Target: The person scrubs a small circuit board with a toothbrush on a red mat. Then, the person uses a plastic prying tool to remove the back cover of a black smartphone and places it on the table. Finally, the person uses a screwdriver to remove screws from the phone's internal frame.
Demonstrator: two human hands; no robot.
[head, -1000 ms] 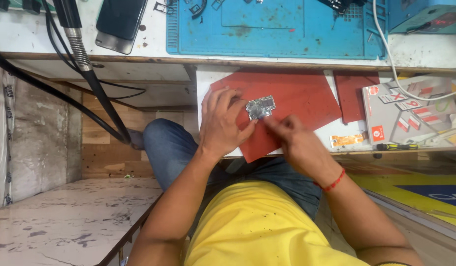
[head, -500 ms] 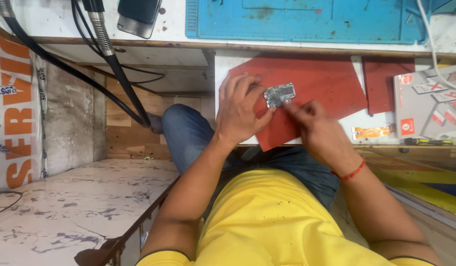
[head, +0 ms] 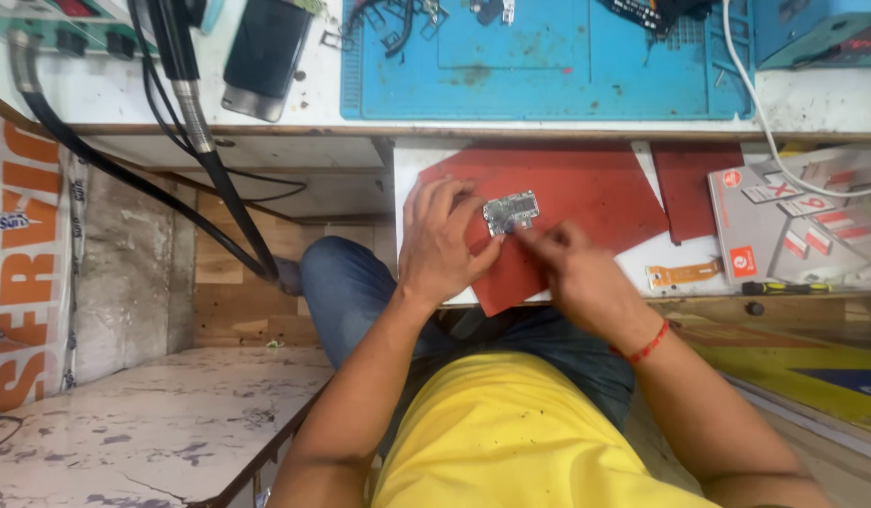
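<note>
A small silvery circuit board (head: 511, 212) lies on a red mat (head: 595, 202) on a pull-out shelf. My left hand (head: 445, 240) rests flat on the mat with its thumb and fingertips against the board's left edge, steadying it. My right hand (head: 572, 268) has its fingers pinched together at the board's lower right edge; whether a small tool is in the fingers cannot be made out. A red thread band (head: 645, 346) circles my right wrist.
Above the shelf is a blue work mat (head: 548, 66) with small parts at its far edge, and a dark phone (head: 264, 56). Black cables (head: 210, 179) hang at the left. Small card packets (head: 783, 230), a flex strip (head: 682, 274) and a screwdriver (head: 783, 288) lie at the right.
The view has shifted slightly. My hands stay on the circuit board; the right hand's fingers remain working at its lower right edge.
</note>
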